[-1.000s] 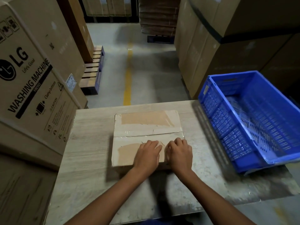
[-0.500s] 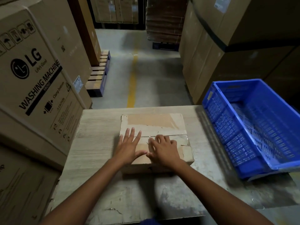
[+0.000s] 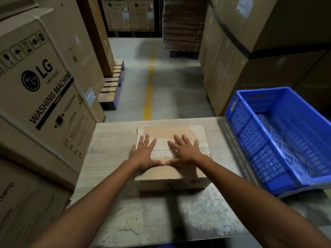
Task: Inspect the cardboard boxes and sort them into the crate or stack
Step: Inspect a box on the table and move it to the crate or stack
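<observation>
Pressing flat on the top of the box (image 3: 170, 176), both hands lie palm down with fingers straight and spread; neither curls round or holds anything. The left hand (image 3: 143, 154) covers the left half of the top, its fingertips reaching the edge of a brown patch at the far side. The right hand (image 3: 186, 149) covers the right half and is slightly blurred. The thumbs point inward and come close together over the near flap; whether they touch cannot be told. The box stands closed near the middle of the table (image 3: 111, 140), its flaps meeting along a taped seam under the hands, with torn pale and brown patches on its top. A blue crate (image 3: 250, 140) with slotted walls sits at the table's right side, apart from the box. A large carton (image 3: 44, 86) printed "LG Washing Machine" stands just beside the table's left edge, stacked on another carton. Beyond the table, a yellow line (image 3: 149, 90) runs along the concrete floor, a pallet (image 3: 111, 90) lies to its left, and tall cartons (image 3: 250, 51) stand to its right.
</observation>
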Motion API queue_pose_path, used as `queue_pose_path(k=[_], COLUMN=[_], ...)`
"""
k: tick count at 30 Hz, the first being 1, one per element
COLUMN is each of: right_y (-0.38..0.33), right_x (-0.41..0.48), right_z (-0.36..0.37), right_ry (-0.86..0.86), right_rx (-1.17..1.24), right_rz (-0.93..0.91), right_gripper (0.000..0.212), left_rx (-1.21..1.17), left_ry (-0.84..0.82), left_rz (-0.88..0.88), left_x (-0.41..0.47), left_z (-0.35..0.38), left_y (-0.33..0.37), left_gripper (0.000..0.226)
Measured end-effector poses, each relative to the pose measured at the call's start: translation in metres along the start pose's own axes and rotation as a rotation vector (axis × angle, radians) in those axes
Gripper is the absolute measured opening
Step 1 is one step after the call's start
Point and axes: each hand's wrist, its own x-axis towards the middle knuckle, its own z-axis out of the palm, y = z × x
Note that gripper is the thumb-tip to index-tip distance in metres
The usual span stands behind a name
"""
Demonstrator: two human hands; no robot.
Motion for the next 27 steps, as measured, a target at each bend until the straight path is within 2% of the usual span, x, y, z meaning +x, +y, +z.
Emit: queue_pose_path(k=[2,3,7,11,14,17,19,22,27], right_y=[0.008,0.014,0.028,0.028,0.028,0.025,0.023,0.025,0.032], right_x=[-0.008,-0.011,-0.018,-0.015,-0.015,-0.015,-0.014,-0.010,-0.018], right_z=[0.004,0.008,0.021,0.024,0.023,0.023,0.022,0.015,0.009], right_ry=[0.061,0.085,0.144,0.225,0.257,0.259,0.225,0.184,0.025], right_rx=[0.043,0.077,0.231,0.341,0.359,0.163,0.069,0.053,0.054], right_rz=[0.062,0.118,0.355,0.402,0.404,0.306,0.205,0.172,0.091], right_gripper=[0.085,0.083,0.100,0.113,0.112,0.100,0.088,0.088,0.129], left_rx=[-0.117,-0.168,-0.361,-0.513,-0.471,-0.111,0.061,0.084,0.057], left_ry=[0.102,0.146,0.263,0.273,0.260,0.332,0.297,0.190,-0.049], left_rz=[-0.020,-0.038,-0.158,-0.317,-0.335,-0.160,-0.060,-0.027,0.061], left_x=[-0.002,-0.002,0.000,0.004,0.004,0.002,0.002,0.007,0.010], left_z=[0.007,0.011,0.017,0.013,0.012,0.022,0.025,0.020,0.005], left_y=[-0.005,-0.006,-0.002,0.005,0.006,0.010,0.012,0.005,-0.012], left_gripper=[0.105,0.100,0.100,0.107,0.101,0.076,0.067,0.081,0.124])
